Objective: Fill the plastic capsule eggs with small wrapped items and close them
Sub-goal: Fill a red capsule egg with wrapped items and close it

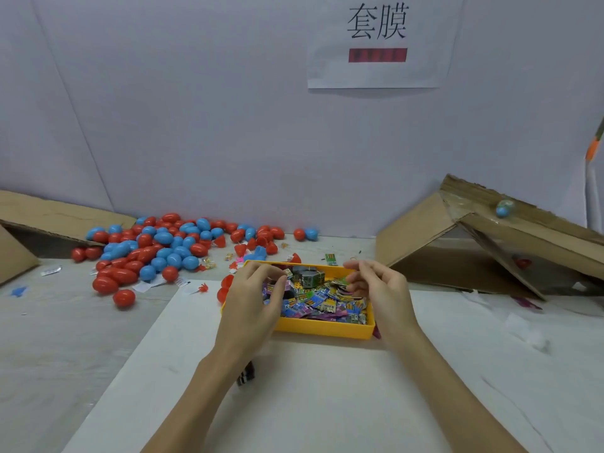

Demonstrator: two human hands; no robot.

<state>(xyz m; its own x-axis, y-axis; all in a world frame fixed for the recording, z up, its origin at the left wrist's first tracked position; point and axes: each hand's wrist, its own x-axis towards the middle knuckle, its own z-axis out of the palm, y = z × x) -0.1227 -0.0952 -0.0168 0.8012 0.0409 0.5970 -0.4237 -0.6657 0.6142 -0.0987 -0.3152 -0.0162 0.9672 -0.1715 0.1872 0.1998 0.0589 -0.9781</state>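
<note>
item: shallow yellow plastic tray, set on a white sheet in front of the person. contents: a loose heap of small flat wrapped packets, printed blue, green, purple and yellow, lying at every angle with no common long axis; a few grey blocks sit at the far side of the tray.

item: left hand, over the tray's left end, fingers curled down into the packets. fingertips touch the heap; whether a packet is actually pinched cannot be told.

item: right hand, over the tray's right end, fingers loosely curled toward the left; fingertips just at the top packets. it may hold one, but this cannot be told.

key relation: the packets lie directly beneath and between both sets of fingertips, so either hand is equally near the filling. the capsules are another matter.

item: pile of red and blue plastic capsule eggs, on the table far left of the tray, well apart from both hands; the left hand is the nearer. most look closed. red capsule pieces, partly hidden by the left hand, lie just beside the tray's left edge, nearest of all.

item: brown cardboard flaps, right; one blue egg rests on top. a second cardboard piece lies far left.

judgement: packet selection in hand; an egg must come next, likely by the left.
</note>
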